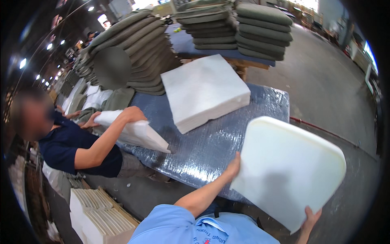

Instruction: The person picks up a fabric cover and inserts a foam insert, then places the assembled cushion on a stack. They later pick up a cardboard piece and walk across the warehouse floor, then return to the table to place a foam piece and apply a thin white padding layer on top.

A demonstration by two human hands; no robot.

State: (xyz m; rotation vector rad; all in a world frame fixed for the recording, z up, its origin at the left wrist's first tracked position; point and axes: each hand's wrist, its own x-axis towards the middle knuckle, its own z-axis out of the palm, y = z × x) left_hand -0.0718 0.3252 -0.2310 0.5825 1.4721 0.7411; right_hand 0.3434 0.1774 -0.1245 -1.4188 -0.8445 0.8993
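The left hand (233,166) is clasping the left edge of the pad (290,162) and the right hand (312,218) its right, both grips closed, the pad overlapping the bench's (199,150) right end, left hand bench-side.

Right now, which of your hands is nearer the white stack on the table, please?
Left hand, in front of the white stack; the right hand is farther right.

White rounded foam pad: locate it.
The white rounded foam pad is at the head view's right, held between the wearer's left hand and right hand.
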